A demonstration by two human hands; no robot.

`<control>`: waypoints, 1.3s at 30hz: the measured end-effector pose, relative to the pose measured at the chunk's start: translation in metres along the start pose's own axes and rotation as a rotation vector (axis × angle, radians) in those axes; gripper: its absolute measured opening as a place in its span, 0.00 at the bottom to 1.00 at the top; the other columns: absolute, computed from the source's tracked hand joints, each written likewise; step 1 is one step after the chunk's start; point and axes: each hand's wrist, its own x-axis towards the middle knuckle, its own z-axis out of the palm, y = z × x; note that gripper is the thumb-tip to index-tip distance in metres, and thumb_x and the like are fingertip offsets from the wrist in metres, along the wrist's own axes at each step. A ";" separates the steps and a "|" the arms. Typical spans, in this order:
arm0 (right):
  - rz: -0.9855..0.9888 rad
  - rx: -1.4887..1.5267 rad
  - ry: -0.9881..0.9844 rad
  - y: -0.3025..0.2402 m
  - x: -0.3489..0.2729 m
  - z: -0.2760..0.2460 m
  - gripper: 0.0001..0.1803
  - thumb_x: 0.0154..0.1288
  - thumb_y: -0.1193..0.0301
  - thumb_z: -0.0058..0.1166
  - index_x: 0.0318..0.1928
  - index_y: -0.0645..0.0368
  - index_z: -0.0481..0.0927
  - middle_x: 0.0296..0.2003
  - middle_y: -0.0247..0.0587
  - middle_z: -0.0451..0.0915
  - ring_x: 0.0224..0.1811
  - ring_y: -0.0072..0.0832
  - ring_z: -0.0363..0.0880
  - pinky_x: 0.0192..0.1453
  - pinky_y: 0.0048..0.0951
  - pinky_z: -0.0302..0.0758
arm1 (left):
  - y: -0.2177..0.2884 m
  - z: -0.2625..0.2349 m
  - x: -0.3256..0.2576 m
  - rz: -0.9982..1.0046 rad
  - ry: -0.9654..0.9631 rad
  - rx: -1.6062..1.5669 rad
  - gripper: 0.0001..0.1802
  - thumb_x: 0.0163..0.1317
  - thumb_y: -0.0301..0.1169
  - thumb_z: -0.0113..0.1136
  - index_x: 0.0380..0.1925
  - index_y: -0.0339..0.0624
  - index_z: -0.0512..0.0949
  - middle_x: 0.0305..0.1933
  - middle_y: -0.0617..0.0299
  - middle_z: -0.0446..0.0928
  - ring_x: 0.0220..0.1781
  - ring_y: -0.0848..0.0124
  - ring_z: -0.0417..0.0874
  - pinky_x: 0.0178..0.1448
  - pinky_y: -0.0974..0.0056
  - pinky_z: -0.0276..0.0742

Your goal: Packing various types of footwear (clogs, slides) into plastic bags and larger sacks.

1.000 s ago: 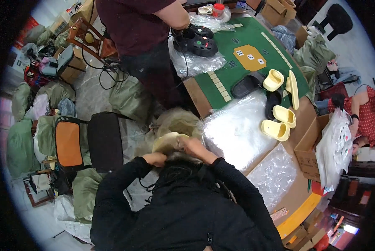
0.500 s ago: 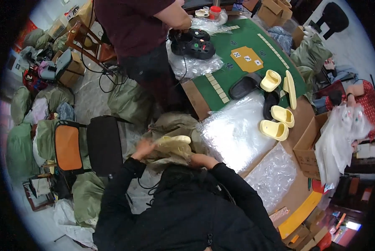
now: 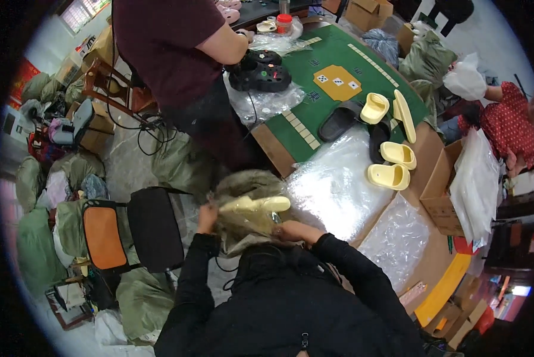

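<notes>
Pale yellow slides (image 3: 273, 204) lie over the mouth of an olive woven sack (image 3: 249, 182), low in front of my body. A thin clear plastic bag (image 3: 256, 221) appears to be around them, though blur hides its edges. At its left end, my left hand (image 3: 207, 216) is closed, seemingly on the bag's edge. My right hand (image 3: 297, 231) has its fingers curled at the near right side of the bag, beside the sack; what they grip is partly hidden.
On the table to the right, more yellow slides (image 3: 388, 177) and a black slide (image 3: 339, 121) lie near a stack of clear bags (image 3: 338, 184). Across the table's corner stands a co-worker (image 3: 168, 53) by black clogs (image 3: 261, 76). A black-seated chair (image 3: 155, 229) is at my left.
My view has shifted slightly. The slides have come a little rightward between my hands. At far right, the person in red dots has raised an arm with a white plastic bag.
</notes>
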 end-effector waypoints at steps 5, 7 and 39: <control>-0.143 -0.205 0.061 -0.029 0.028 -0.028 0.13 0.50 0.72 0.51 0.40 0.55 0.76 0.40 0.51 0.72 0.41 0.49 0.74 0.45 0.43 0.73 | 0.053 -0.163 -0.064 -0.126 0.284 -0.943 0.10 0.60 0.32 0.51 0.32 0.34 0.72 0.29 0.64 0.73 0.30 0.75 0.71 0.34 0.66 0.66; -0.142 -0.182 0.078 -0.037 0.028 -0.032 0.14 0.49 0.72 0.52 0.40 0.56 0.75 0.40 0.51 0.72 0.42 0.48 0.73 0.45 0.43 0.73 | 0.054 -0.179 -0.080 -0.035 0.345 -1.035 0.09 0.61 0.32 0.52 0.31 0.36 0.71 0.28 0.66 0.71 0.29 0.76 0.69 0.34 0.69 0.64; -0.159 0.003 -0.043 -0.035 0.024 0.005 0.14 0.51 0.73 0.46 0.39 0.64 0.76 0.34 0.57 0.77 0.37 0.49 0.76 0.39 0.44 0.71 | 0.137 -0.263 -0.108 -0.063 0.640 -1.535 0.19 0.66 0.31 0.45 0.56 0.40 0.63 0.52 0.59 0.71 0.50 0.69 0.73 0.49 0.65 0.72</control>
